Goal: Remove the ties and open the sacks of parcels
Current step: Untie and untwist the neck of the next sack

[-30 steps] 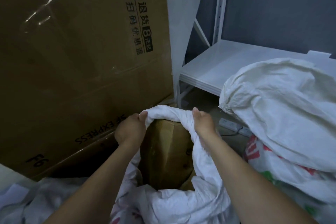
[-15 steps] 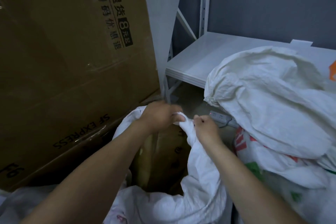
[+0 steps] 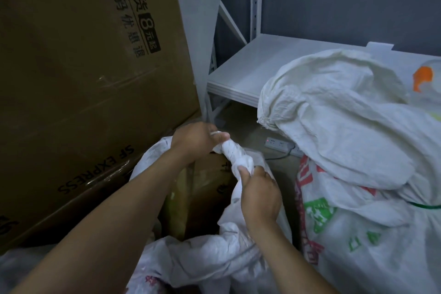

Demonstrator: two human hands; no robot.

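**Q:** Panel (a): how are the fingers set?

**A:** My left hand (image 3: 193,141) curls over the upper end of a twisted roll of white cloth, with the thumb pressed against it. My right hand (image 3: 260,196) pinches the lower end of the same roll. Its thumb (image 3: 243,170) lies on top and the other fingers are tucked beneath, out of sight.

**Q:** And the roll itself?

**A:** It is the gathered rim of the sack (image 3: 202,262), twisted rope-like between my two hands. The sack's body slumps below my wrists with its mouth agape. A brown parcel (image 3: 205,198) stands inside it, directly under my left hand.

**Q:** Panel (b): what surrounds the hands?

**A:** Left of my left hand, a tall cardboard box (image 3: 83,79) leans close to the sack. Beyond my fingertips, a power strip (image 3: 279,143) lies on the floor under a white shelf (image 3: 262,62). Right of my right hand, a plain sack (image 3: 334,114) rests on top of a printed sack (image 3: 358,234). A thin green tie (image 3: 424,206) shows farthest right, where those two meet.
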